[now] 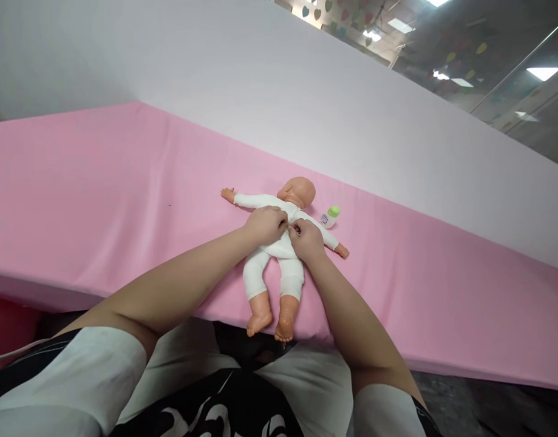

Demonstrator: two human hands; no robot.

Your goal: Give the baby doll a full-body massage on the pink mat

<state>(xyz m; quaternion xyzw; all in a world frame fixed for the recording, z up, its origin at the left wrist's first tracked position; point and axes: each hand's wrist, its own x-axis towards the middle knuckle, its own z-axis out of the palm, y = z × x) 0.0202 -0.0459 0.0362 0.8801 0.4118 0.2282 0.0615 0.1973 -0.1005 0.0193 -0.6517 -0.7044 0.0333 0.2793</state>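
One baby doll [279,243] is lying face up on the pink table [124,200], already wearing its white bodysuit [279,258]. The left hand [265,223] and right hand [306,238] are both pinching the suit's chest opening, which seems not yet fully fastened. One small bottle [330,216] is lying beside the doll's head

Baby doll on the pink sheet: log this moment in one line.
left hand: pinching white onesie at chest | right hand: same | baby doll: face-up on pink sheet | small bottle: beside head
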